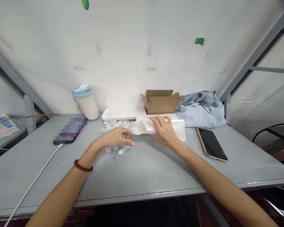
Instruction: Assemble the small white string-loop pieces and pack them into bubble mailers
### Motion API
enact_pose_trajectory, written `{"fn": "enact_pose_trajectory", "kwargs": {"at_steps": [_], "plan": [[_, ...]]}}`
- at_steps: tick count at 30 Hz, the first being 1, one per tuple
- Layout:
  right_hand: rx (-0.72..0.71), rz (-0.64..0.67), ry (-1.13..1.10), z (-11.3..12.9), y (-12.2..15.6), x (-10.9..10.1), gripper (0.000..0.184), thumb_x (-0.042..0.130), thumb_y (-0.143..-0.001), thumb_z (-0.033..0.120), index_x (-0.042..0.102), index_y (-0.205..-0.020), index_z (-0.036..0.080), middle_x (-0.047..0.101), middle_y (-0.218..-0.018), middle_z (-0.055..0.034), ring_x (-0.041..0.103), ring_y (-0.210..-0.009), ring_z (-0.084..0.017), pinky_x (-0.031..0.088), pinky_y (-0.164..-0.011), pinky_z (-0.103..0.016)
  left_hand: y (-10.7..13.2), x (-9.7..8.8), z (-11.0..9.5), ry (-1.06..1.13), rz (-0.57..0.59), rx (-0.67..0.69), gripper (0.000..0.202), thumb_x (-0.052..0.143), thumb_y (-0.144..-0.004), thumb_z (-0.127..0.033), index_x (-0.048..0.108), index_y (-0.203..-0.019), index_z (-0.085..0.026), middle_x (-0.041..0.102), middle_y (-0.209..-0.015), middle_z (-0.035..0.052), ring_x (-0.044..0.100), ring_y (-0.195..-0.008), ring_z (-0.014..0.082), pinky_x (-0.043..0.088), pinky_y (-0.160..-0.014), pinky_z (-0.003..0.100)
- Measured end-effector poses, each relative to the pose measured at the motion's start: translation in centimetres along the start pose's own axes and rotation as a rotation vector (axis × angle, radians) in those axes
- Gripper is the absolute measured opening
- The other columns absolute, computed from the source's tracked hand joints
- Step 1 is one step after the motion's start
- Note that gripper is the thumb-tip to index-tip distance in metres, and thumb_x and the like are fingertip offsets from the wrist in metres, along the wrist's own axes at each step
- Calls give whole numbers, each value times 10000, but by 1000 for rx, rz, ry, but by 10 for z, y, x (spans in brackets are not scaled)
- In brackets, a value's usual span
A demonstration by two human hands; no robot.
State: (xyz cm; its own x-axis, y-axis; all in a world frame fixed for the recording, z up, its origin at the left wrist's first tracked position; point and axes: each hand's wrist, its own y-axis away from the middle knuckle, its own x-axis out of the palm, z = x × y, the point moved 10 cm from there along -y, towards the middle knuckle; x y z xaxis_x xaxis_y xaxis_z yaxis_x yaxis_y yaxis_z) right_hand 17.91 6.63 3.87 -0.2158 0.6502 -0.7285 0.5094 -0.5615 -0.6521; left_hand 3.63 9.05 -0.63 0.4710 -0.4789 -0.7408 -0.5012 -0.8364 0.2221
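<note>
My right hand point(164, 130) grips a white bag point(181, 127) from above, fingers over its top side. The bag lies sideways with its gaping end to the left. Close to that end is my left hand point(118, 137), its fingers curled and the thumb held apart, with no object visible in its grasp. Several clear plastic tubes point(125, 149) with white ends lie in a loose pile beneath and behind my left hand. One in front has a thin cord loop. Part of the pile is hidden by the hand.
Behind the pile lies a stack of flat white bags point(123, 113). An opened cardboard box point(163, 105) and blue cloth point(201, 110) are by the wall. A lidded cup point(86, 104) and a charging phone point(71, 130) stand left; another phone point(211, 144) lies right.
</note>
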Motion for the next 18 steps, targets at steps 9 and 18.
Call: {"fn": "enact_pose_trajectory", "kwargs": {"at_steps": [9, 18], "plan": [[143, 225, -41, -7, 2, 21, 747, 616, -760, 349, 272, -1351, 49, 625, -1001, -167, 555, -904, -304, 368, -802, -390, -1, -3, -3, 64, -110, 8, 269, 639, -632, -374, 631, -829, -191, 649, -730, 7, 600, -656, 185, 423, -560, 273], [256, 286, -274, -11, 8, 31, 812, 563, -743, 347, 160, -1393, 73, 634, -1008, -144, 595, -868, -287, 408, -767, -379, 17, -65, 13, 737, -680, 86, 338, 769, -600, -368, 586, -790, -158, 631, -727, 8, 592, -625, 131, 486, -574, 257]]}}
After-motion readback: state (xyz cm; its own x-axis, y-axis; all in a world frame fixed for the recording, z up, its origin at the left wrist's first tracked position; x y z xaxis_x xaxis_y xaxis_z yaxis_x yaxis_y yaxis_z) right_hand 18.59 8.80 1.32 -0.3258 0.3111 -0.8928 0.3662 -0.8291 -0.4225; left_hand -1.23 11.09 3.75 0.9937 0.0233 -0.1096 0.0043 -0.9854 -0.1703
